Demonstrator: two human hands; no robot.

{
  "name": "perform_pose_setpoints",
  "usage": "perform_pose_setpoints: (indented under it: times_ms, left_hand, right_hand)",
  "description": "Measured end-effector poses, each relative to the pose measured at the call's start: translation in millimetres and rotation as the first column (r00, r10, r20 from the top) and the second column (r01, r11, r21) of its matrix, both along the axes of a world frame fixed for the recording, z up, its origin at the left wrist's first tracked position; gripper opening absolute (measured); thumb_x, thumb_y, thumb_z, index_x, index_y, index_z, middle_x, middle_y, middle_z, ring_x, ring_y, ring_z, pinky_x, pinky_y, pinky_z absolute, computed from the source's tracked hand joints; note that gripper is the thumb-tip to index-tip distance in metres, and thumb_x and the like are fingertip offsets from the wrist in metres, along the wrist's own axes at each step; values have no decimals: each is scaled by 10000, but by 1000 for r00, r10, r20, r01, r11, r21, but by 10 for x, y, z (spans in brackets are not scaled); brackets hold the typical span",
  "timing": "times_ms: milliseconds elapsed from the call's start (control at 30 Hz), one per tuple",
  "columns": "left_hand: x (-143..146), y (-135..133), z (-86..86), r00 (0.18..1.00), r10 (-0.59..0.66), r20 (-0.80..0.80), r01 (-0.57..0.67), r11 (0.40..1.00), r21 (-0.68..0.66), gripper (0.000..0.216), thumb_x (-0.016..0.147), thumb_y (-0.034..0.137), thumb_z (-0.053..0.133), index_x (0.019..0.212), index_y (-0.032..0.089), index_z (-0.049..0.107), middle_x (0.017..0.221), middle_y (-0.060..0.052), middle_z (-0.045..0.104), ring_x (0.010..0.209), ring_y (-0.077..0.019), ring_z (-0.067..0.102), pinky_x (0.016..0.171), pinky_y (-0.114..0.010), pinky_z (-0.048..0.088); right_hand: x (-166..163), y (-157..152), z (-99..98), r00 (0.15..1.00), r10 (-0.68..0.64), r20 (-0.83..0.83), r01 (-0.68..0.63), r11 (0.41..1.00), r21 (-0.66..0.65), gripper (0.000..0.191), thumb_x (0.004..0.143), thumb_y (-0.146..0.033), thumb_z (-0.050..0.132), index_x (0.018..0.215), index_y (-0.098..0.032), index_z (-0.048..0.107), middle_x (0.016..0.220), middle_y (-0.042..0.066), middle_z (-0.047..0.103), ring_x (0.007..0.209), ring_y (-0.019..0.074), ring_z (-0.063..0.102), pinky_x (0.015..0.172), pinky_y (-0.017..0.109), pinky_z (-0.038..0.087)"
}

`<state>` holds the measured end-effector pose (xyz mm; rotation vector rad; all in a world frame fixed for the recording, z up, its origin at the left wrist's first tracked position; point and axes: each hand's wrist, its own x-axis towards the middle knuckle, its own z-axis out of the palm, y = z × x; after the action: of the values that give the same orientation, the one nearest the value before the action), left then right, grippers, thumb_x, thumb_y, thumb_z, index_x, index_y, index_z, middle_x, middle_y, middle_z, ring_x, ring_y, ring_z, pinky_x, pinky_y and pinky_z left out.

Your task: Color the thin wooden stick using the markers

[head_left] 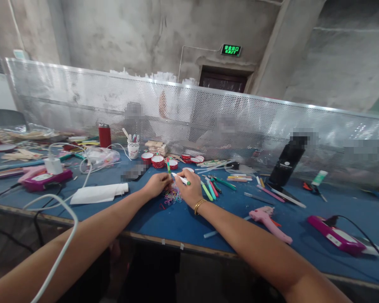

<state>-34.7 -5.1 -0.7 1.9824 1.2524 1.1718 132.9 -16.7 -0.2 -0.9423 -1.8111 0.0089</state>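
Note:
Both my hands meet at the middle of the blue table (151,219). My left hand (157,184) is closed, its fingers pinched around the lower end of a thin green stick (168,167) that points away from me. My right hand (189,192), with a gold bracelet at the wrist, is closed on a white marker with a green tip (182,179) that points left. Just beneath and between the hands lies a small heap of coloured rubber bands (172,197).
Several coloured markers (214,187) lie right of my hands. A pink glue gun (269,221), a black bottle (286,162) and a magenta device (334,235) sit further right. On the left are folded white paper (98,193), a white cable (61,248), a red can (104,135) and red-and-white cups (158,161). A perforated metal screen (189,118) closes off the back.

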Motion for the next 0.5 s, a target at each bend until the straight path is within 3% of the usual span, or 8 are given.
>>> perform_pose_setpoints:
  times_ms: [167, 500]
  left_hand:
    - [5, -6, 5, 1000, 17, 8, -17, 1000, 9, 285, 770, 395, 577, 603, 167, 539, 525, 21, 566, 487, -108, 490, 492, -216, 376]
    - [4, 4, 0, 1000, 12, 6, -12, 1000, -10, 299, 764, 417, 558, 595, 172, 525, 513, 23, 560, 489, -110, 487, 490, -219, 381]
  right_hand:
    - [-8, -11, -17, 999, 34, 18, -34, 999, 18, 127, 881, -314, 572, 803, -222, 613, 790, 4, 648, 813, 173, 577, 827, 297, 380]
    - [-4, 8, -25, 999, 37, 31, -38, 999, 16, 120, 875, -314, 574, 804, -225, 614, 784, 2, 641, 807, 172, 569, 809, 291, 379]
